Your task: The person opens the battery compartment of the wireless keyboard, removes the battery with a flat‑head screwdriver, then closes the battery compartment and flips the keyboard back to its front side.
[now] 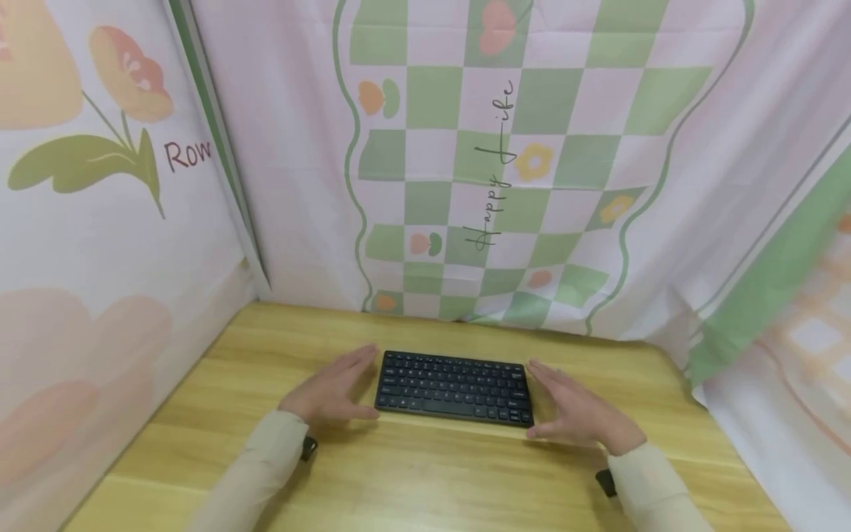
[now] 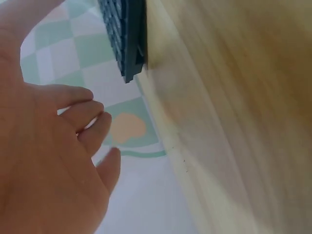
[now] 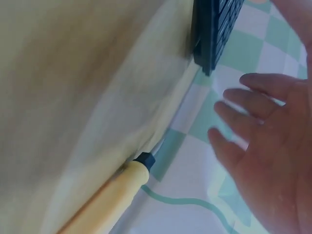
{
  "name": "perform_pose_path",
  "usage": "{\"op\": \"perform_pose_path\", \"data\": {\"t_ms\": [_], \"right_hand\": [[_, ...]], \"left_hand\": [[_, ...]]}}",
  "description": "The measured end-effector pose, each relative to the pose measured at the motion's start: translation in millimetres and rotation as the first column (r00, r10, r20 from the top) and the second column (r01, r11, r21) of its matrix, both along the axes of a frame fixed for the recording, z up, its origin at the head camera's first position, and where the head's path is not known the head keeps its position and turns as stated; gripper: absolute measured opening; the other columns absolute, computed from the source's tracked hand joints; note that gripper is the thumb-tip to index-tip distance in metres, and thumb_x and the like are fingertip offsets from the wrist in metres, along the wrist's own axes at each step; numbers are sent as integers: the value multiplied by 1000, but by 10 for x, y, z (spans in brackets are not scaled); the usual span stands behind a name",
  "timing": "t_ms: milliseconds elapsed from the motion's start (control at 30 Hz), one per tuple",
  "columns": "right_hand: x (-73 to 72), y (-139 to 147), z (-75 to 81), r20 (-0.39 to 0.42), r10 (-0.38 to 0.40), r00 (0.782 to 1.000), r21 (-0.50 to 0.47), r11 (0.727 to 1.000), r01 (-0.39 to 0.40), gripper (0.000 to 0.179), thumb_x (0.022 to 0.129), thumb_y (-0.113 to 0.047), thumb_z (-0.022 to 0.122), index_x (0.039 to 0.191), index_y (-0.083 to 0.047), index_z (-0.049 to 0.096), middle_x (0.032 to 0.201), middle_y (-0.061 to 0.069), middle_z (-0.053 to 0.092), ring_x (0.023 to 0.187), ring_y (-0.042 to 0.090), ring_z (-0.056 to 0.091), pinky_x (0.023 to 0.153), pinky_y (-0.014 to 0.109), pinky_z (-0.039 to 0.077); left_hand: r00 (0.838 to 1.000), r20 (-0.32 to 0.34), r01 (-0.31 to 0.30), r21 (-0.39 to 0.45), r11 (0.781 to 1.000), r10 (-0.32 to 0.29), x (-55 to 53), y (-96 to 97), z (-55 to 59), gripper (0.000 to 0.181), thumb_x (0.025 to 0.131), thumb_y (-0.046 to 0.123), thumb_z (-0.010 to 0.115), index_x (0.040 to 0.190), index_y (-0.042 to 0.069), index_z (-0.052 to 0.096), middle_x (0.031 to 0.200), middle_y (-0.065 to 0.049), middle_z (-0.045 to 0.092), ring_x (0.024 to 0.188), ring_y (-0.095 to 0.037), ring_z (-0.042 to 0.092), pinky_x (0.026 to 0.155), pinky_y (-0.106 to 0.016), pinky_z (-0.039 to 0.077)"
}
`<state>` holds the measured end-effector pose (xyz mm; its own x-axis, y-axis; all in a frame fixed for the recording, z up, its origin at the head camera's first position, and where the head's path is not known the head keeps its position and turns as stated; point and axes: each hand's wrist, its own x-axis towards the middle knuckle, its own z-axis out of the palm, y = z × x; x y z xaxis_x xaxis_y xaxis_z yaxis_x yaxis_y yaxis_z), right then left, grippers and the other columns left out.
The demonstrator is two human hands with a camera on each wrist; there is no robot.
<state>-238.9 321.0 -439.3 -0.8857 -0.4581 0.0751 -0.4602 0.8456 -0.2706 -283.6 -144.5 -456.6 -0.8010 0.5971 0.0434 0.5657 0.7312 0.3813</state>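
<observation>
A compact black keyboard lies flat on the wooden table, its keys facing up. At its left end, my left hand is spread, thumb near the front corner and fingers reaching toward the back corner. My right hand mirrors this at the other end. In the left wrist view, the left hand has loosely extended fingers beside the keyboard's end, with nothing in the palm. The right wrist view shows the right hand likewise apart from the keyboard; its thumb is partly cut off.
Behind the table hangs a green-checked curtain; a flower-printed cloth borders the left side, and another curtain the right. A yellow rounded piece with a dark end shows in the right wrist view, its kind unclear.
</observation>
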Motion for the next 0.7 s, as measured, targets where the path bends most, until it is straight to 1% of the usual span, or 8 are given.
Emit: {"op": "perform_pose_path", "data": {"t_ms": [100,200,367,467,633,700], "right_hand": [[-100,21,11,48,26,999,-17,1000,-25,130,69,-57,93,159,12,31,163,37,35,146,58,41,120,70,35],[-180,30,9,79,29,996,-12,1000,-29,134,64,-54,97,159,13,30,163,37,35,146,57,43,120,67,37],[-257,21,-22,72,41,997,7,999,-41,134,60,-52,99,157,14,34,161,36,39,145,53,46,120,63,40],[-282,-2,-48,68,44,997,11,999,-45,133,59,-50,100,156,14,35,160,35,41,145,53,47,120,62,40],[-301,-39,-67,99,10,995,19,1000,-12,131,61,-46,101,159,10,34,162,32,41,146,50,47,121,61,41],[-312,-43,-74,109,-2,994,23,1000,-1,130,62,-44,101,160,9,33,163,31,41,147,49,47,121,60,41]], "left_hand": [[999,49,18,4,1000,-18,-72,55,14,122,80,58,85,169,5,19,177,-15,17,163,-37,24,133,-55,24],[995,95,24,-9,1000,-23,-128,108,44,126,77,55,89,169,7,17,178,-13,15,164,-34,22,133,-52,23],[989,146,38,-30,999,-33,-232,192,96,131,74,48,94,169,6,15,178,-13,14,165,-32,20,135,-48,21],[987,159,40,-32,999,-35,-281,219,99,132,72,44,96,169,4,16,178,-14,15,165,-32,20,135,-47,21],[982,191,8,-30,1000,-2,-324,250,84,135,69,42,98,169,7,16,178,-12,16,164,-31,22,134,-48,22],[980,200,4,-30,1000,2,-334,262,71,134,69,41,99,170,8,17,177,-11,17,164,-32,23,134,-48,23]]}}
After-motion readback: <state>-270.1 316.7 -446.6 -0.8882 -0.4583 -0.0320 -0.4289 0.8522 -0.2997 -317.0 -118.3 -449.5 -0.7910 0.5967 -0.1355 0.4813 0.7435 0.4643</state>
